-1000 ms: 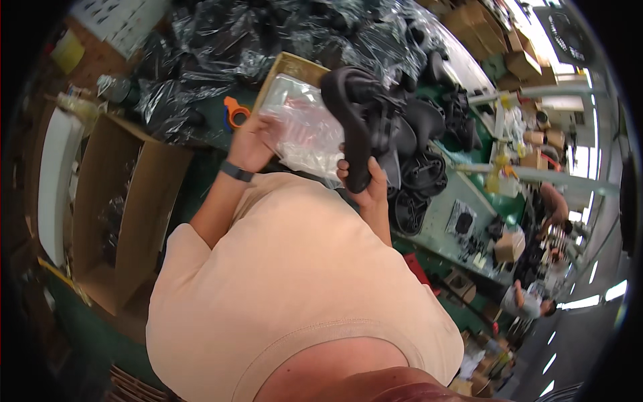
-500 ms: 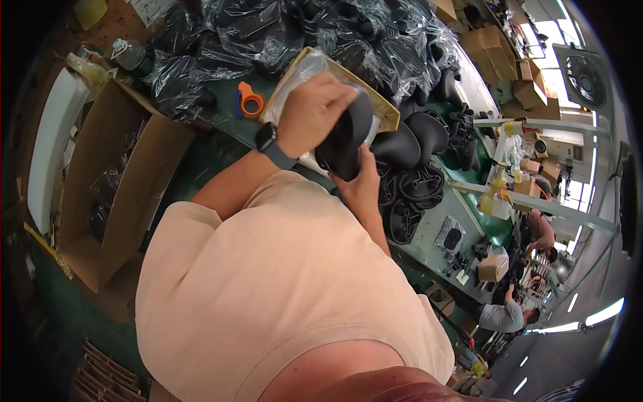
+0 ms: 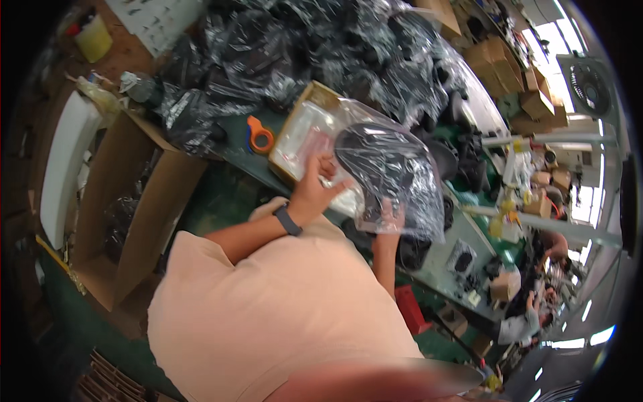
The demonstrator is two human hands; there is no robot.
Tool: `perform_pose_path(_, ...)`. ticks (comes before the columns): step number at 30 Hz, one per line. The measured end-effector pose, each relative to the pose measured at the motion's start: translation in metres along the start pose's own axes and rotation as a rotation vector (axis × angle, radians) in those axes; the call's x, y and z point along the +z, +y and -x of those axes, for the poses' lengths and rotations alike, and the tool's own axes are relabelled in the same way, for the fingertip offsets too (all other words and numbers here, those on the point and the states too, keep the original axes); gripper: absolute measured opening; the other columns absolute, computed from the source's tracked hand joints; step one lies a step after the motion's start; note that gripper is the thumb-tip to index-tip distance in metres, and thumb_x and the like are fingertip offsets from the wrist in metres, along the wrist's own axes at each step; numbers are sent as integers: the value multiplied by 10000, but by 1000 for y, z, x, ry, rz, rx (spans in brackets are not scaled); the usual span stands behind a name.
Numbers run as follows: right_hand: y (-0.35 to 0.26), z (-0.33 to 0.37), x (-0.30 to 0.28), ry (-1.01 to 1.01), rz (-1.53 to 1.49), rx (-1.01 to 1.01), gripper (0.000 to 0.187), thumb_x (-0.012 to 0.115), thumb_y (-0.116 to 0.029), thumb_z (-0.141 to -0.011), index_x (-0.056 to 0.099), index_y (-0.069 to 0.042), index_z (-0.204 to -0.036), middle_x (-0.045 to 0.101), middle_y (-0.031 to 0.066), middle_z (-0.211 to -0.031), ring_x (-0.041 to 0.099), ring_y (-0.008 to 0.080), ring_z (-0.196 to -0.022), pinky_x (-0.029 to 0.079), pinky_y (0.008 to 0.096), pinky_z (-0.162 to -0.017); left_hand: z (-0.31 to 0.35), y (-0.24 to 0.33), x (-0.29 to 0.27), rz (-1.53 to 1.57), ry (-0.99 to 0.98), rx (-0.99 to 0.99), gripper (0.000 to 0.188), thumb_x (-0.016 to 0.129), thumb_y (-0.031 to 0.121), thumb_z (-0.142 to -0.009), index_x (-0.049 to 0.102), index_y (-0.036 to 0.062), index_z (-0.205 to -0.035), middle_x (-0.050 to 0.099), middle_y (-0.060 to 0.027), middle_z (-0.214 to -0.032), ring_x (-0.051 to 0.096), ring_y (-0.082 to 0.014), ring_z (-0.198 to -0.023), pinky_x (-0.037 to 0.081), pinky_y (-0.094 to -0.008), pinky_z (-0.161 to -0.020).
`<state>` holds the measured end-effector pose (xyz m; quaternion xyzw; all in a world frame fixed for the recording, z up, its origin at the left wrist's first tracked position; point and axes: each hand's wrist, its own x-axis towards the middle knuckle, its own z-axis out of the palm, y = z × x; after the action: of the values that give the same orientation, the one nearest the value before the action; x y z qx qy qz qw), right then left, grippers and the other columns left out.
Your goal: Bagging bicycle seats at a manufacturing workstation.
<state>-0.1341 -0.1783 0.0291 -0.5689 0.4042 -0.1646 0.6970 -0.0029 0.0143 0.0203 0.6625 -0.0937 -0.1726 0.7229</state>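
Covering a black saddle with clear plastic, both hands work above a cluttered bench

At far left, a long white slab (image 3: 63,167) stands beside a tall open cardboard box (image 3: 161,214) with dark, plastic-wrapped pieces (image 3: 120,224) inside. Right of the box, near the bench edge, lies an orange ring-shaped tool (image 3: 261,139) with a blue part along its left side. Beyond it spreads a heap of black items in shiny clear wrap (image 3: 254,53).

Next comes a shallow tan carton (image 3: 325,96) holding a stack of clear plastic bags (image 3: 300,137). Over its near side is the left hand (image 3: 309,195), a dark watch (image 3: 288,221) on the wrist; the thumb stands apart from the curled fingers.

Just right of that hand, the black saddle (image 3: 375,144) sits inside a clear plastic bag (image 3: 432,214), overlapping the carton's right side. At the bag's lower end is the right hand (image 3: 388,218), its fingers showing through the film; whether they are clamped on the saddle or merely under it, I cannot tell.

Farther right are a grey-green tabletop (image 3: 439,258), a red bin (image 3: 410,309) below it, and a fan (image 3: 587,87).
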Motion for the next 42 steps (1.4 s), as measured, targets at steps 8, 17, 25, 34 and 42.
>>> perform_pose_path(8, -105, 19, 70, -803, 892, -280, 893, 840, -168, -938, 381, -13, -1688, 754, 75, -976, 612, 144, -672, 516, 319, -660, -89, 63, -31, 745, -84, -171, 609, 860, 88, -946, 592, 52, -1491, 716, -42, -1343, 675, -184, -1234, 531, -376, -1126)
perform_pose_path(17, -78, -37, 18, -783, 996, -195, 869, 865, -271, -927, 456, -34, -1657, 776, 195, -1134, 754, 287, -879, 603, 388, -822, -446, 110, -193, 671, 265, 273, 476, 739, -48, -974, 541, -45, -1407, 703, -200, -1242, 726, -348, -1177, 663, -541, -974)
perform_pose_path(25, 33, -162, -34, 245, 744, -62, 1074, 897, -326, -871, 298, 31, -1688, 486, 338, -1589, 574, 440, -1398, 518, 473, -1085, -314, -68, 10, -56, -26, 284, 273, 726, 107, -1051, 726, 15, -1307, 795, -74, -1106, 756, -139, -939, 590, -268, -798)
perform_pose_path(34, 128, -267, -52, 510, 174, 455, 1357, 942, -295, -856, -64, -26, -1727, 391, 241, -1647, 588, 379, -1345, 657, 510, -859, -173, -257, 102, -952, -788, 133, 419, 825, 339, -933, 690, 38, -1190, 759, -161, -1142, 728, -397, -1070, 590, -494, -912)
perform_pose_path(42, 71, -254, -110, 419, 191, 334, 1156, 887, -291, -864, 135, -18, -1698, 677, 194, -1127, 622, 244, -556, 471, 332, -420, -180, -283, 106, -946, -776, 139, 217, 688, 233, -1002, 743, 23, -1008, 763, -205, -1094, 732, -427, -1022, 592, -542, -889)
